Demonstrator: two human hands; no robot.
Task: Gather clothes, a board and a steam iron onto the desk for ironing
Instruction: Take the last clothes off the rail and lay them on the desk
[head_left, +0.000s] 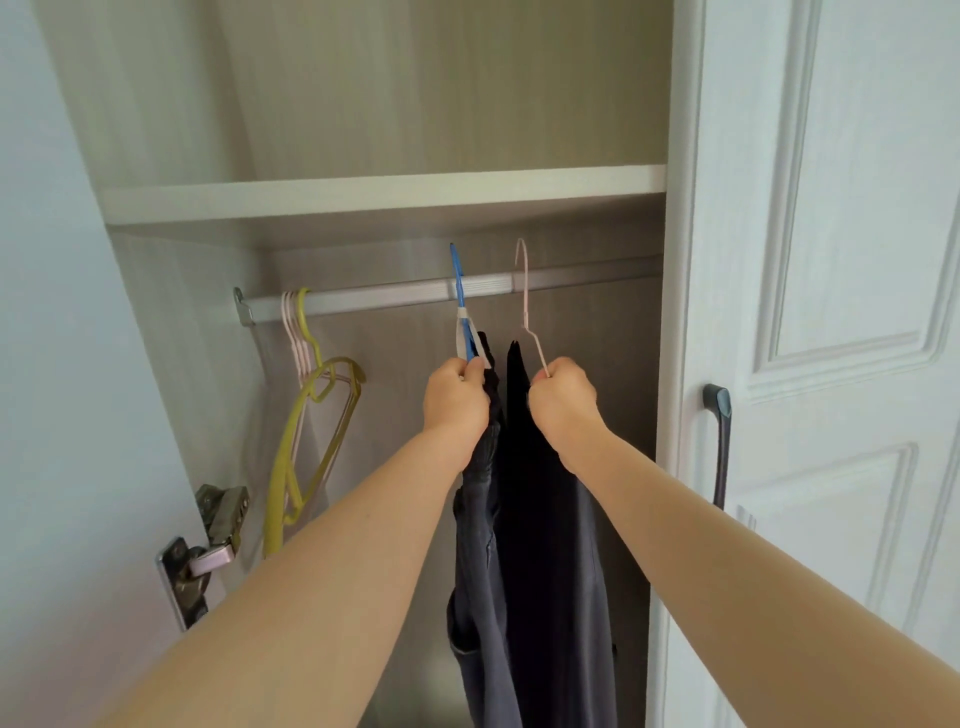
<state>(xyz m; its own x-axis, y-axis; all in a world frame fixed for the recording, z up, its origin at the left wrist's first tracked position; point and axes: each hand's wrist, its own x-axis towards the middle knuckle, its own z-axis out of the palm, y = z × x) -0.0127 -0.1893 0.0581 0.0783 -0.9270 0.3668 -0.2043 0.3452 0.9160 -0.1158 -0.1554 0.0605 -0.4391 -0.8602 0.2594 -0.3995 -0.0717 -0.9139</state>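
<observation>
- Two bare forearms, the left forearm (322, 571) and the right forearm (727, 545), reach from the near edge up into an open wardrobe.
- At the far left, a metal hinge (210, 540) sits on the wardrobe's side wall.
- Just right of it, a yellow hanger (306, 447) and a few pale pink hangers (293, 338) hang bare at the left end of the rail (363, 300), which runs under a white shelf (384, 195).
- Near the middle, the left hand (457, 397) is fisted around the neck of a blue hanger (460, 291); its hook rises in front of the rail and above it.
- From that hanger a grey garment (478, 545) hangs down, bunched under the left wrist.
- Beside it, touching, hangs a darker garment (545, 519), its top edge between the two hands.
- The right hand (563, 397) is curled tight on the wire neck of a thin pink hanger (525, 291), whose hook also stands above the rail; whether either hook still catches the rail cannot be told.
- At the right, the white panelled door (831, 260) carries a dark handle (719, 447).
</observation>
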